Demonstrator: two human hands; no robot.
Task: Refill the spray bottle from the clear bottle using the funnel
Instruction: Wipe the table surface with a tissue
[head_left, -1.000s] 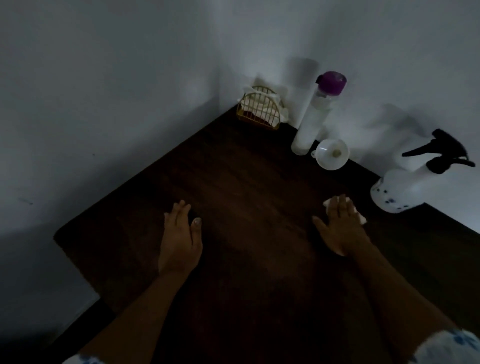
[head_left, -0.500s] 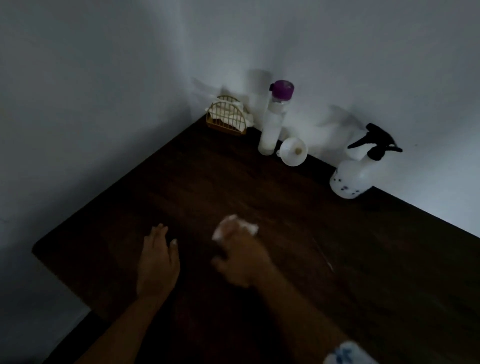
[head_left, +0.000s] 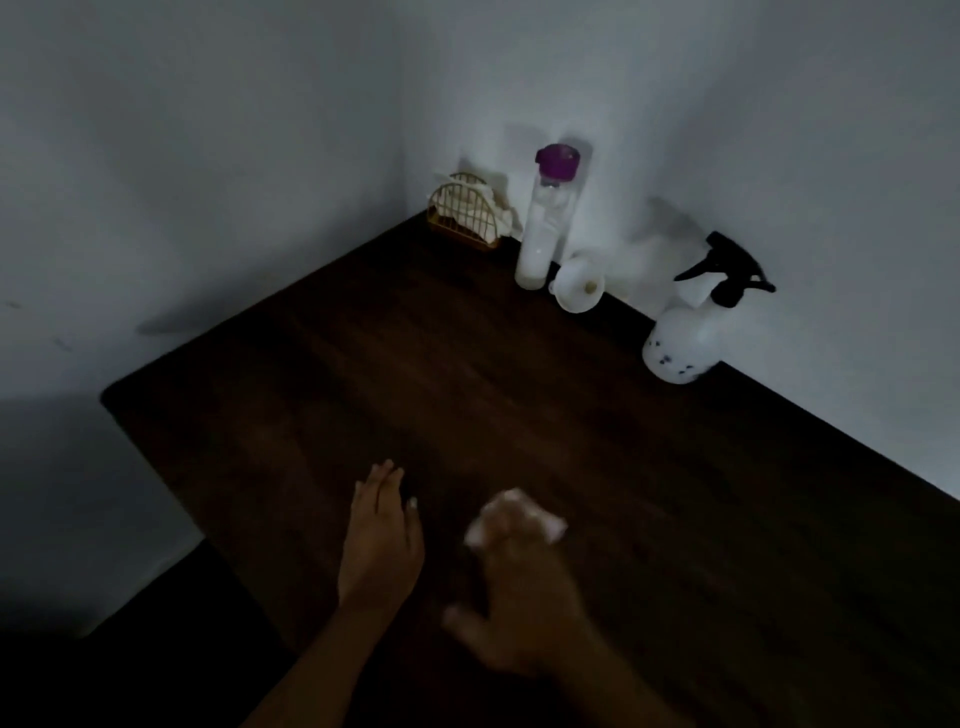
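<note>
A white spray bottle (head_left: 680, 343) with a black trigger head stands at the back right against the wall. The tall clear bottle (head_left: 545, 228) with a purple cap stands upright in the far corner. Beside it the white funnel (head_left: 577, 288) lies on its side. My left hand (head_left: 382, 540) rests flat on the dark wooden table (head_left: 675, 519), fingers together, holding nothing. My right hand (head_left: 519, 582), blurred by motion, presses a crumpled white tissue (head_left: 511, 514) onto the table near the front, far from the bottles.
A small gold wire holder (head_left: 465, 218) with white napkins sits in the far corner left of the clear bottle. Grey walls close in the table at the back and right. The table's left edge drops to a dark floor.
My right hand has swept the tissue leftward across the table, from near the spray bottle to beside my left hand. The left hand stayed flat on the table; the view shifted.
</note>
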